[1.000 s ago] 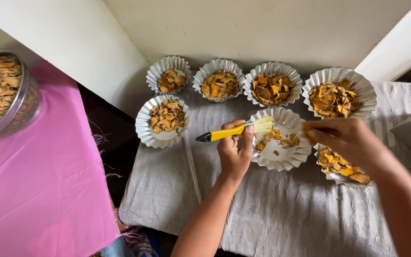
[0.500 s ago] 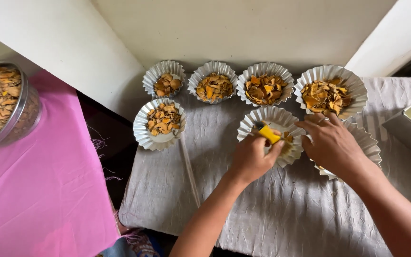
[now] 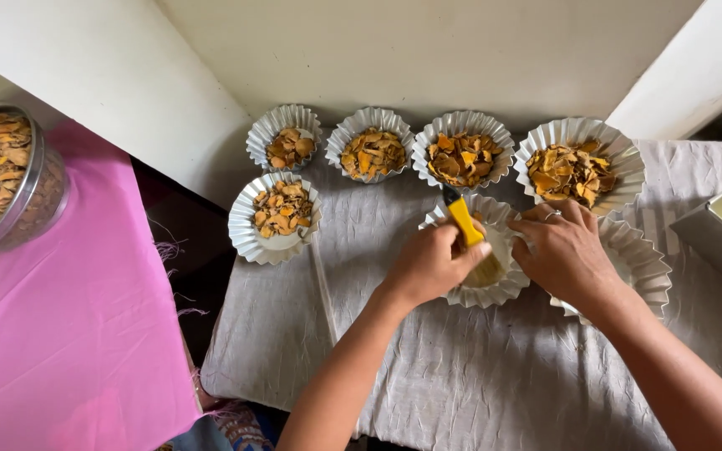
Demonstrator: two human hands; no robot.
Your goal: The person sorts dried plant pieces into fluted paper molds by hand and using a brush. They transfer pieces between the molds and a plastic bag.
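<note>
- Left hand (image 3: 432,266), grip closed around a yellow-handled brush (image 3: 465,224); handle points up and away, bristles down inside the fluted foil cup (image 3: 507,288) in front of the person.
- Right hand (image 3: 566,250) lies on that cup's right rim, fingers curled over it, probably to steady it under the brush. Whether it pinches the rim or only presses on it, cannot tell.
- A second fluted cup (image 3: 641,267) sits partly under the right hand and wrist; contents hidden.
- Four filled cups stand in a row by the wall, among them the far-right filled cup (image 3: 578,171), plus one more filled cup (image 3: 276,213) at front left. All hold orange-brown dried slices, kept back from the cup being worked on.
- All cups sit on a grey cloth (image 3: 461,376) over the worktop.
- Far left: round metal bowl (image 3: 6,179) of the same slices on a pink cloth (image 3: 68,334). Far right: corner of a metal tray (image 3: 716,230).
- Versus a second ago: the brush lay nearly level over the cup with slices visible inside; now it stands steeper with the bristles down in the cup, and both hands sit closer over it, hiding its inside.
</note>
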